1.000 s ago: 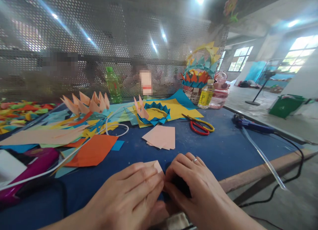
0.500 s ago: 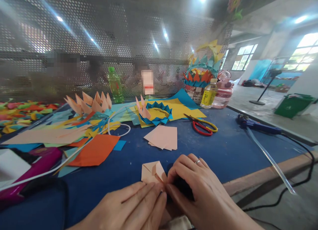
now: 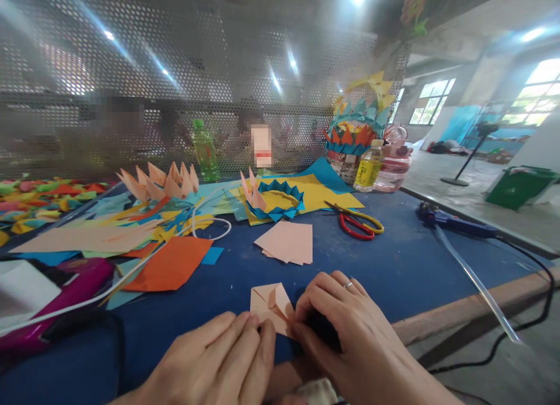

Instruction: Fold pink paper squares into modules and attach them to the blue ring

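Note:
A small folded sheet of pale peach paper (image 3: 268,297) lies on the blue table, its creased flaps partly raised. My right hand (image 3: 336,317), with a ring on one finger, pinches the sheet's right corner between thumb and fingers. At the lower left edge of the paper, my left hand (image 3: 223,352) lies with its fingers side by side and fairly flat, the fingertips touching the edge. A stack of peach paper squares (image 3: 289,241) rests just beyond. Behind it stands a blue zigzag paper ring (image 3: 280,209) with peach points (image 3: 252,194) at its left.
Red-and-yellow-handled scissors (image 3: 356,224) and a glue gun (image 3: 459,221) with a clear glue stick lie at right. Orange paper (image 3: 170,265), a white cable and a magenta tool (image 3: 83,282) are at left. Bottles (image 3: 370,168) and a peach paper crown (image 3: 161,183) stand behind.
My left hand has slid left and toward me, uncovering the lower part of the folded paper. My right hand keeps its pinch in nearly the same place.

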{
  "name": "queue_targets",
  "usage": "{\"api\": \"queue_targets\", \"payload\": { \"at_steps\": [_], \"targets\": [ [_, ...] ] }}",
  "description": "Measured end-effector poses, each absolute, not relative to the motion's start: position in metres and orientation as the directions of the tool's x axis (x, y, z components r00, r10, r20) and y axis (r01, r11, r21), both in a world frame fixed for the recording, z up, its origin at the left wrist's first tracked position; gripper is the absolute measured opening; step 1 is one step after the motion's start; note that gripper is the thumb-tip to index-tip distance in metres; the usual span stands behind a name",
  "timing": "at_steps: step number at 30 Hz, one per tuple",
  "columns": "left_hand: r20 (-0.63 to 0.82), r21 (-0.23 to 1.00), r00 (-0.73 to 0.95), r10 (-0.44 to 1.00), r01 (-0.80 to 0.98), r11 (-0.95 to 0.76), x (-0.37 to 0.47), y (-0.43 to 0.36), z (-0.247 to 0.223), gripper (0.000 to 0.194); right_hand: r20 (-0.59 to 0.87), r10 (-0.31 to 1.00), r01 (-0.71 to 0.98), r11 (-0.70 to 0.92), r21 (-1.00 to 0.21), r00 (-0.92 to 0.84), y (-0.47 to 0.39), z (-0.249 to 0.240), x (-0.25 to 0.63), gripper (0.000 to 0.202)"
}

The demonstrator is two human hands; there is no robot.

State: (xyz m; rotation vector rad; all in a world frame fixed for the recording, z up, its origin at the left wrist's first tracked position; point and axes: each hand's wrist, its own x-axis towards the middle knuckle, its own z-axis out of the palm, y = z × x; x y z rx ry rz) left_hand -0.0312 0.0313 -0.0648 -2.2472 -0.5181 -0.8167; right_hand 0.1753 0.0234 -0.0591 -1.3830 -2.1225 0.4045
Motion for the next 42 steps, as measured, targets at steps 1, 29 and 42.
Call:
{"api": "queue_targets", "payload": {
  "at_steps": [1,29,42],
  "targets": [
    [0.683,-0.46,0.719,0.129,0.561,-0.688,-0.032,0.031,-0.065,0.039,0.296,0.906,0.736,0.42,-0.532,-0.303,0.023,-0.059,0.175,0.011],
    [0.572,-0.271,0.785,0.238,0.455,-0.848,-0.034,0.038,-0.043,0.042,0.285,0.903,0.697,0.429,-0.575,-0.32,0.019,-0.059,0.185,0.029],
    [0.459,0.301,0.625,0.632,0.559,-0.772,-0.03,0.075,-0.04,0.024,0.322,0.893,0.663,0.45,-0.599,-0.315,0.019,-0.057,0.182,0.023]
  ]
}}
